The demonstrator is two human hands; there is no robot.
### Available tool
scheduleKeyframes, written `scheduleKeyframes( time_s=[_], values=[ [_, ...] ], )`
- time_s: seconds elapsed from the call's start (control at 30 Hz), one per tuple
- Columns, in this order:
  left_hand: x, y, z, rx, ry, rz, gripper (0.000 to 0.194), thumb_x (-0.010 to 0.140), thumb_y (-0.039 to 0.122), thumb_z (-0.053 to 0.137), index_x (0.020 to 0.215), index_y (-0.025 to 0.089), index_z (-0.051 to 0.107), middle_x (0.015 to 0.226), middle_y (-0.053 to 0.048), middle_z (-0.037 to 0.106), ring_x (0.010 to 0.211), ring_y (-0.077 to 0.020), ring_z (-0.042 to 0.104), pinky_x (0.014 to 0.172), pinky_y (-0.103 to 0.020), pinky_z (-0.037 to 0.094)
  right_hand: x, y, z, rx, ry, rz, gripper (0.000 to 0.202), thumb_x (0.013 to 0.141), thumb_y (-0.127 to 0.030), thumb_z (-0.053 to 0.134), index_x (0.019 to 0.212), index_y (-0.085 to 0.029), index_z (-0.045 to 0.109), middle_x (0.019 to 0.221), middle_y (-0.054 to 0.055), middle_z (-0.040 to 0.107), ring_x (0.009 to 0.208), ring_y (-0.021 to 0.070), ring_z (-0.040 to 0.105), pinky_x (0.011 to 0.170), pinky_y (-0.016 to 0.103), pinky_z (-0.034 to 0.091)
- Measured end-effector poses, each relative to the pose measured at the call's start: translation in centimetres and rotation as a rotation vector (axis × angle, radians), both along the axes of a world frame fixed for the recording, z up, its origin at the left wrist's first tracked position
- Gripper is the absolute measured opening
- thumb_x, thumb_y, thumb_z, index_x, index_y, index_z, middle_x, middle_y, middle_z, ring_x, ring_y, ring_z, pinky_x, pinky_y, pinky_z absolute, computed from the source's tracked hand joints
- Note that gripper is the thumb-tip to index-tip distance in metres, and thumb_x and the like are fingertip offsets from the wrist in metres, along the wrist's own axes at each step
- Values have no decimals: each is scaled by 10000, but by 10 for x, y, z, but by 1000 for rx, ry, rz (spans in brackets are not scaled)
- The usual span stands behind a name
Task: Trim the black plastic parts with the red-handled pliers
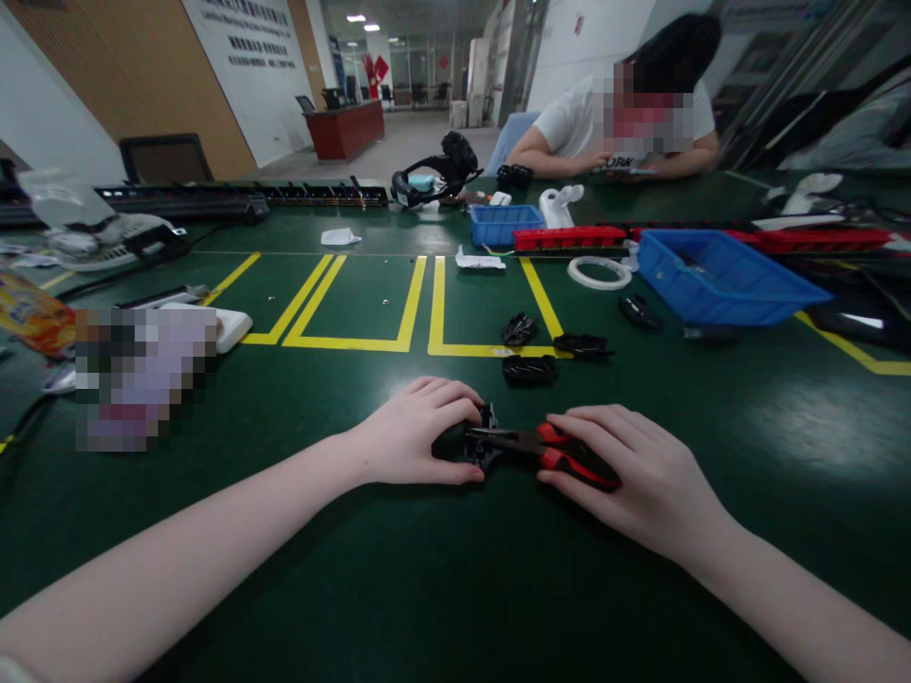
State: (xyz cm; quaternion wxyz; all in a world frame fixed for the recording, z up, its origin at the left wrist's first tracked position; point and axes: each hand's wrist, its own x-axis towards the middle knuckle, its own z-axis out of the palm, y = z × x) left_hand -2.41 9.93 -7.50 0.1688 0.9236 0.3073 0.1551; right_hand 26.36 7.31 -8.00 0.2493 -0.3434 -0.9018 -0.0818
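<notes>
My left hand (427, 432) pinches a small black plastic part (486, 455) between thumb and fingers, just above the green table. From the other side my right hand (637, 470) grips the red-and-black handles of a pair of pliers (573, 460). The dark jaws of the pliers reach over the black part and touch it. Whether the jaws are closed on a piece of it is too small to tell. Beyond my hands lie more black plastic parts: one (530, 369) nearest, another (519, 329) behind it, and a third (584, 345) to the right.
Yellow tape lines (348, 343) mark the green table (441, 588). At right stand a large blue bin (726, 280) and a tape roll (599, 273); a smaller blue bin (505, 225) is farther back. A blurred-out flat item (153, 379) lies left. A person (569, 133) sits across.
</notes>
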Motion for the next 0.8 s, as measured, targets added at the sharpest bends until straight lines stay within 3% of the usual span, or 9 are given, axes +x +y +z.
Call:
scheduleKeyframes(
  time_s=[0.3,0.8],
  values=[
    [0,1,1,-66,-25,-7,535,841,490,699,1267,210,535,1305,-96,595,1205,-291,547,1018,-456,440,0,-1,1,-31,24,17,362,884,-391,648,1157,-155,612,1030,133,724,879,241,696,712,376,587],
    [0,1,1,-70,-48,-10,467,837,468,714,1204,206,593,1290,-99,590,1173,-287,553,1001,-467,458,3,2,4,-74,-1,37,325,884,-392,651,1118,-170,612,1002,119,723,874,230,695,714,368,582]
  ],
)
